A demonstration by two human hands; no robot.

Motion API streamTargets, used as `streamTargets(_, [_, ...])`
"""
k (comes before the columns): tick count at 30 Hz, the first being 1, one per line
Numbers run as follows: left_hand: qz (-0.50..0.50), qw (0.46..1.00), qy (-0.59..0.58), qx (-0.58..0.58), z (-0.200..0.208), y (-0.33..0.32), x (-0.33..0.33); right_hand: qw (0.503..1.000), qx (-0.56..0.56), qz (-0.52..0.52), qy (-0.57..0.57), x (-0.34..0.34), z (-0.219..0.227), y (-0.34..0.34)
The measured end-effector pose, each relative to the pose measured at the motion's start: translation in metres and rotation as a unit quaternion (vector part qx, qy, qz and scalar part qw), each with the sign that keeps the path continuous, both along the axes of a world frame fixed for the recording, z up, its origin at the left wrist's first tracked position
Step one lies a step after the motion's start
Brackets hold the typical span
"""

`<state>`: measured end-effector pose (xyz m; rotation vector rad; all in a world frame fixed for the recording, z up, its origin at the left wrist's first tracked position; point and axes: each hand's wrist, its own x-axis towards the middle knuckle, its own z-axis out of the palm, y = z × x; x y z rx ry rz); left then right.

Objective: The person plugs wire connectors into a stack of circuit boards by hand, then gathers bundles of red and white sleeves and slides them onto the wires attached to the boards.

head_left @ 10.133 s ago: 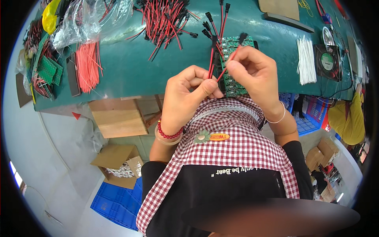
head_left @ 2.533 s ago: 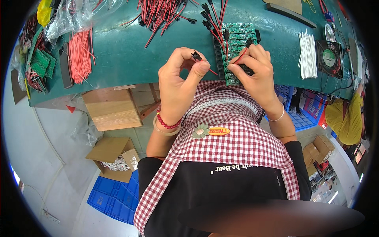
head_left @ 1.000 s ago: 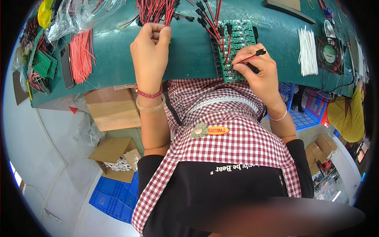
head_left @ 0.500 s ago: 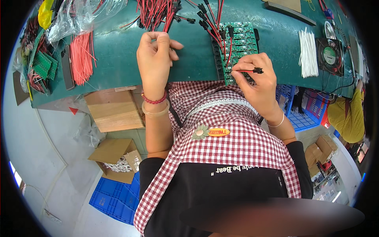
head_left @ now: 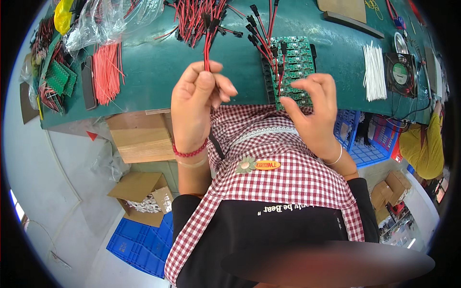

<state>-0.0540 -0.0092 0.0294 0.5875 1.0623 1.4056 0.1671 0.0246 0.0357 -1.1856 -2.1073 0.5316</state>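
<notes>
My left hand [head_left: 197, 98] is closed, thumb against fingers, on a few red-and-black connector wires [head_left: 207, 53] that stick up with their black plugs at the far end. To its right lies a green circuit board panel [head_left: 298, 60], with several red-and-black wires [head_left: 263, 36] with black plugs running along its left side. My right hand [head_left: 314, 103] hovers at the panel's near right corner, thumb and fingers apart, with nothing seen between them. Beyond my left hand, a pile of red-and-black connector wires [head_left: 192, 21] rests on the green table [head_left: 153, 81].
Red wires [head_left: 107, 72] and a clear plastic bag [head_left: 103, 26] lie on the left. White wires [head_left: 374, 72] and a small black fan [head_left: 401, 72] are on the right. A dark bar [head_left: 353, 24] lies at the back. Blue crates [head_left: 372, 144] and a cardboard box [head_left: 139, 192] stand below.
My right hand has let go of its wire, which now lies on the panel, and its fingers have spread. My left hand has drawn nearer, bringing a few wires from the pile.
</notes>
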Motion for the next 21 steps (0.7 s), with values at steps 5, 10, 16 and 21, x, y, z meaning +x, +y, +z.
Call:
streamTargets(5, [-0.049, 0.998, 0.023, 0.014, 0.028, -0.022, 0.025, 0.963, -0.158, 0.114, 0.188, -0.003, 0.031, 0.000])
streamTargets(10, [-0.120, 0.980, 0.155, 0.017, 0.035, -0.031, 0.037, 0.877, -0.370, 0.069, 0.299, -0.024, 0.048, 0.012])
streamTargets(16, [-0.088, 0.986, 0.140, 0.010, 0.019, -0.035, 0.040, 0.865, -0.358, 0.012, 0.351, -0.014, 0.035, 0.002])
streamTargets(21, [-0.095, 0.991, 0.090, 0.003, 0.018, -0.034, 0.046, 0.896, -0.308, -0.005, 0.319, -0.012, 0.035, -0.003])
